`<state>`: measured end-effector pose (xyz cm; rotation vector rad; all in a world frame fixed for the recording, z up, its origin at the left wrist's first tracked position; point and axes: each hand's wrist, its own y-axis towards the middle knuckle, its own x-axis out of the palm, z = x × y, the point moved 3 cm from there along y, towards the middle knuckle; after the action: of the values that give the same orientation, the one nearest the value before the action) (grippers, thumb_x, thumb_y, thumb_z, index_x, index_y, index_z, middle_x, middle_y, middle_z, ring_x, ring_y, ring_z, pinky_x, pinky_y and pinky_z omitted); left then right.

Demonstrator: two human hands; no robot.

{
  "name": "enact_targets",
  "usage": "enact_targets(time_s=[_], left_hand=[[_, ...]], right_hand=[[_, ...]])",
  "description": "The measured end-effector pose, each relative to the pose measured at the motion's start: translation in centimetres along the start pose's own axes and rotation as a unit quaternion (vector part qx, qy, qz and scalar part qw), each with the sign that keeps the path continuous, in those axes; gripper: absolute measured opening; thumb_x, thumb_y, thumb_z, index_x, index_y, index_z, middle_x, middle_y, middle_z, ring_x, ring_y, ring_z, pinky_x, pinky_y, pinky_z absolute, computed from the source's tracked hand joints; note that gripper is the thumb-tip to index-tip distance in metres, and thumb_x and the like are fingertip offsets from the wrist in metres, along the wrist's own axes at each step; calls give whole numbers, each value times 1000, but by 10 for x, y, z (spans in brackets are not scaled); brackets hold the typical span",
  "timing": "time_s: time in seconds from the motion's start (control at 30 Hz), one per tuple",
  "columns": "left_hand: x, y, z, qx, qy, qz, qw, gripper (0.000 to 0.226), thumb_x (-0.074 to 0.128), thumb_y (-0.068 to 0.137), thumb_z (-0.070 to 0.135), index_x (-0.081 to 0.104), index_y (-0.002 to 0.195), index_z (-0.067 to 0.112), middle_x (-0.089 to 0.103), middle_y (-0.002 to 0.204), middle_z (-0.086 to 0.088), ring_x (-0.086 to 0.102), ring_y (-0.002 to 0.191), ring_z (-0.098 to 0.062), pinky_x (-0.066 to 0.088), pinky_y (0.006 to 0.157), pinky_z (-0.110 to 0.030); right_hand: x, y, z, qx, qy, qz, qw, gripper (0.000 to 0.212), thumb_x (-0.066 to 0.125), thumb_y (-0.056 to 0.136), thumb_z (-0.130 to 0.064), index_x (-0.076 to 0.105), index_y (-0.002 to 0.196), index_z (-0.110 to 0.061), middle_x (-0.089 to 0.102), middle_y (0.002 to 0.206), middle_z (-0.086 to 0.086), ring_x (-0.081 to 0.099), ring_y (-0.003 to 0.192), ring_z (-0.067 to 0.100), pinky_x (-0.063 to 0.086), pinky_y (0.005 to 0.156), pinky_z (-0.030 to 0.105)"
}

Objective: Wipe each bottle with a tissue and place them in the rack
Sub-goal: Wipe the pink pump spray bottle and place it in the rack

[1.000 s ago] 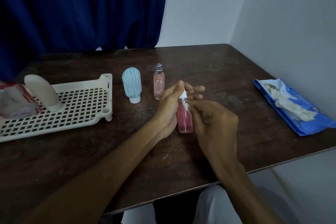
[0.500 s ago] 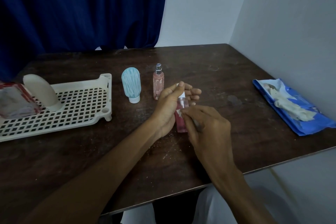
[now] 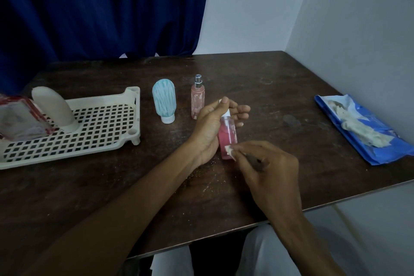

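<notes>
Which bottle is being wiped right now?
The deep pink bottle with the white cap, gripped in the left hand while the right hand presses a tissue to it. The blue bottle and the pale spray bottle stand untouched on the table.

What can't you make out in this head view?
Head view:
pink bottle: far side and cap top covered by the left hand.
tissue: mostly hidden inside the right hand; only a corner shows.
red-edged item in the rack: cut off by the left edge, blurred.
blue packet: print too blurred to read.
</notes>
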<state>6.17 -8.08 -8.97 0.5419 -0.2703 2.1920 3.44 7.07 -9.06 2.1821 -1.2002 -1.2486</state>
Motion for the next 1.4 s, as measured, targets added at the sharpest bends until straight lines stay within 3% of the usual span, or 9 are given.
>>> enact_targets(time_s=[0.23, 0.33, 0.5, 0.7, 0.9, 1.2, 1.4], left_hand=[[-2, -2, -2, -9, -17, 13, 1000, 27, 40, 106, 21, 57, 89, 8, 75, 92, -10, 71, 80, -16, 54, 73, -28], [-2, -2, -1, -9, -22, 14, 1000, 27, 40, 106, 21, 58, 89, 8, 76, 92, -10, 72, 81, -17, 55, 73, -27], [-4, -1, -2, -4, -4, 3, 1000, 27, 40, 106, 23, 58, 93, 8, 75, 102, -12, 72, 87, -18, 55, 76, -28], [-4, -2, -5, 8, 9, 16, 1000, 23, 41, 106, 26, 56, 100, 9, 74, 109, -16, 67, 83, -19, 51, 70, -30], [-5, -2, -3, 27, 59, 47, 997, 25, 46, 105, 26, 62, 97, 8, 75, 101, -10, 65, 78, -13, 53, 70, -27], [-4, -2, 0, 14, -44, 74, 996, 26, 42, 106, 17, 59, 92, 3, 76, 84, -9, 71, 70, -15, 55, 66, -24], [-2, -4, 0, 24, -39, 53, 998, 26, 41, 106, 16, 59, 92, 4, 74, 83, -8, 70, 71, -15, 56, 69, -26]], right_hand=[[6, 1, -6, 3, 1, 1, 1000, 17, 81, 79, -4, 80, 91, -15, 74, 91, -4, 68, 84, 3, 48, 81, 9], [3, -7, -4, 1, -10, -9, 1000, 20, 82, 78, -3, 81, 93, -16, 75, 93, -5, 67, 85, 1, 45, 83, 5], [-1, -1, 4, 35, 11, 8, 999, 18, 81, 81, -6, 80, 94, -18, 74, 91, -9, 66, 83, -2, 47, 79, 6], [8, -8, -3, 17, -7, 19, 1000, 21, 79, 80, -2, 79, 98, -14, 73, 95, -2, 68, 86, 7, 51, 82, 14], [9, -8, -3, 5, -15, 28, 999, 20, 80, 80, -2, 79, 98, -12, 73, 95, 0, 68, 86, 10, 51, 81, 14], [15, -10, -10, -20, -14, 10, 1000, 21, 81, 79, -2, 80, 96, -13, 73, 96, -1, 68, 87, 11, 52, 80, 18], [8, 4, -3, 12, 5, 26, 1000, 16, 78, 83, -5, 79, 96, -14, 73, 92, -2, 67, 83, 3, 48, 79, 8]])
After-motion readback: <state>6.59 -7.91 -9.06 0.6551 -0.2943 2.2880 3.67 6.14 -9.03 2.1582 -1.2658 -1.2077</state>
